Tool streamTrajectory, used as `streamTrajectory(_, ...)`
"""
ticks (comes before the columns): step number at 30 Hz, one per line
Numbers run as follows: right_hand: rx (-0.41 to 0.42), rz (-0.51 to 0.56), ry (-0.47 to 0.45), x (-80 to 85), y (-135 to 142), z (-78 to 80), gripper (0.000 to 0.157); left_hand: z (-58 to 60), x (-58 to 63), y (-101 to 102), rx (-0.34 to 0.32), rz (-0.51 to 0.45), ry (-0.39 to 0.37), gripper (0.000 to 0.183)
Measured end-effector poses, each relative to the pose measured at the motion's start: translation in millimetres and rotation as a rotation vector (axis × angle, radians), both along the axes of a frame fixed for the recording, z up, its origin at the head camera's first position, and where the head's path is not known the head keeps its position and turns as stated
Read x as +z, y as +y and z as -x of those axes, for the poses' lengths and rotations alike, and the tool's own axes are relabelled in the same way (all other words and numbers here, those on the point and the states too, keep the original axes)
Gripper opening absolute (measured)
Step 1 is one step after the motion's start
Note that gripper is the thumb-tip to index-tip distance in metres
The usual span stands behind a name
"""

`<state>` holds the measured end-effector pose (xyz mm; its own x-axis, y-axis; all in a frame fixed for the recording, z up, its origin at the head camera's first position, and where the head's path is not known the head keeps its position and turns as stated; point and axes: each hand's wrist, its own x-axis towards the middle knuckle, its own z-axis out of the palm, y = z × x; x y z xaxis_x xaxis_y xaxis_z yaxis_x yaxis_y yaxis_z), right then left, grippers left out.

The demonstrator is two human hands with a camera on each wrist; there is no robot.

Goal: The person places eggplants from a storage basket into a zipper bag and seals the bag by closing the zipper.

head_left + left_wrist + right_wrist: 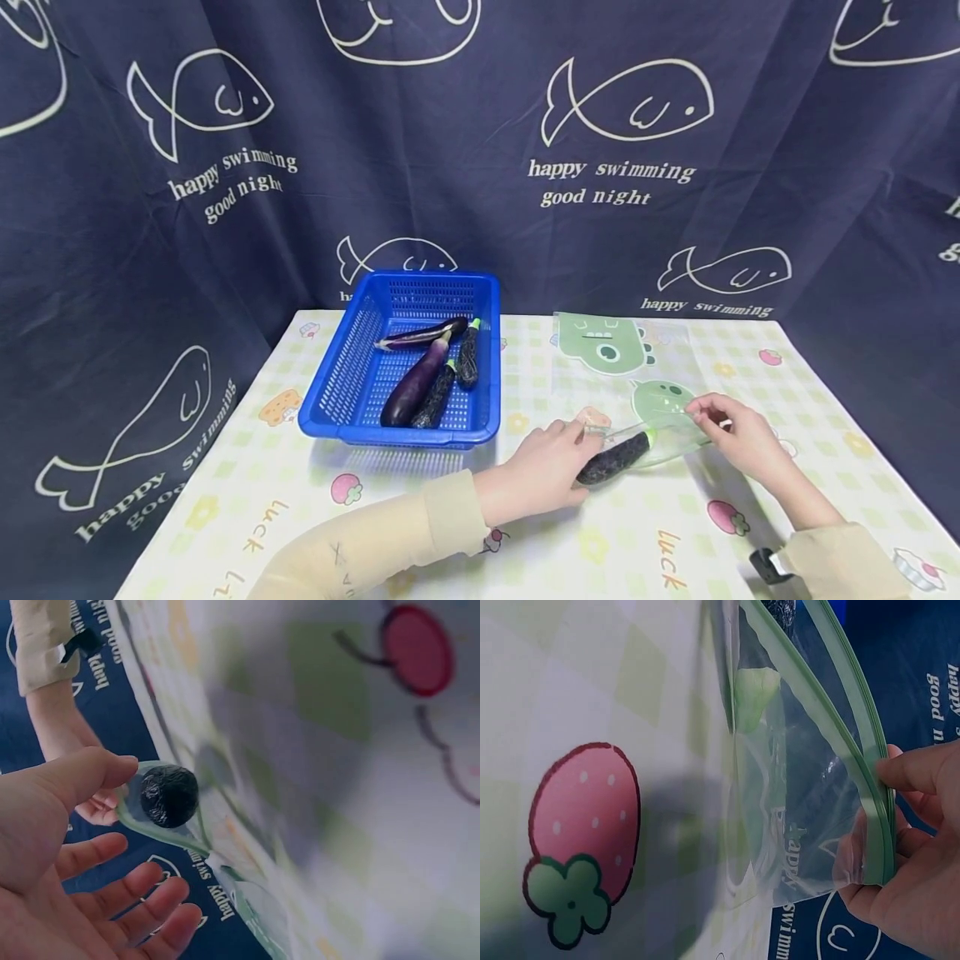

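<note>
Right grip [742,439] pinches zip bag [814,787]; left grip [542,468] spreads wide.
It looks light, limp, slippery; black wrinkled vegetable [615,458] seems firm, best held mid-body.

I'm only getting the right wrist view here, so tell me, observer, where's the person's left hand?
Observer: In the head view, the left hand is at the left end of the dark vegetable; I can't tell if they touch.
Operator: What's over on the person's left?
Observer: A blue basket with four vegetables in it.
Operator: Anything beyond the bag being held?
Observer: Yes, a clear sheet with a green cartoon face, lying near the curtain.
</note>
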<state>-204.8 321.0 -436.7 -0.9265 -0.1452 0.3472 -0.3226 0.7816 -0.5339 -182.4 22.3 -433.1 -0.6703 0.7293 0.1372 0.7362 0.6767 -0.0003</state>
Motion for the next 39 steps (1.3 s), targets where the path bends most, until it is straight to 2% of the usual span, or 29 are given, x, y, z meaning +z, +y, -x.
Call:
streamTrajectory(7,-0.017,0.000,-0.006,0.9,-1.6,-0.4,0.007,-8.0,-3.9,-0.3,-0.050,0.040,0.055,0.051)
streamTrajectory(15,-0.009,0.001,-0.004,1.3,-1.7,1.5,0.007,-8.0,-12.0,6.1,-0.120,0.132,0.141,0.048)
streamTrajectory(26,0.002,0.014,-0.001,1.2,-1.7,3.2,0.007,-8.1,-16.0,13.2,-0.142,0.112,0.157,0.028)
streamTrajectory(39,0.005,0.018,0.013,1.7,-4.7,1.4,0.006,-12.3,-13.4,21.7,-0.135,0.112,0.201,0.018)
